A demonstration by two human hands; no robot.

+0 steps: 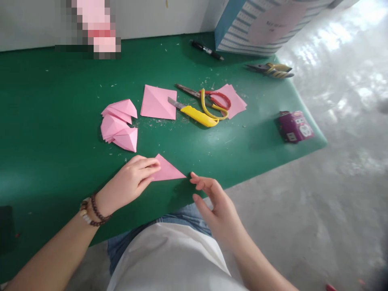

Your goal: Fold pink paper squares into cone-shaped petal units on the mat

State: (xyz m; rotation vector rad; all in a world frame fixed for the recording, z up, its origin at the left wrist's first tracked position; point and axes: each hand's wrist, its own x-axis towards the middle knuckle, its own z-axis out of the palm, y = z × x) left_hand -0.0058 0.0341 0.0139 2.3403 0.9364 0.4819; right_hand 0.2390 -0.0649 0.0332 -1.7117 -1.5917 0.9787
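A folded pink paper triangle [168, 169] lies on the green table near its front edge, one sharp corner pointing right. My left hand [131, 180] holds its left end down, fingers pressed together over the paper and thumb at the lower edge, so that end is hidden. Just off the right tip, my right hand [215, 202] hovers with thumb and fingers apart and nothing between them. Beyond my left hand sits a pile of folded pink paper pieces [119, 123]. A square of creased pink paper [156, 103] rests farther back, under the blade of a yellow utility knife [198, 116].
Scissors [214, 97] with red and yellow handles lie partly over more pink sheets [235, 101]. Farther back are a black pen [207, 50], pliers [271, 69] and a striped box [263, 28]. A small purple box [295, 126] stands near the table's right edge. Paper scraps dot the tabletop.
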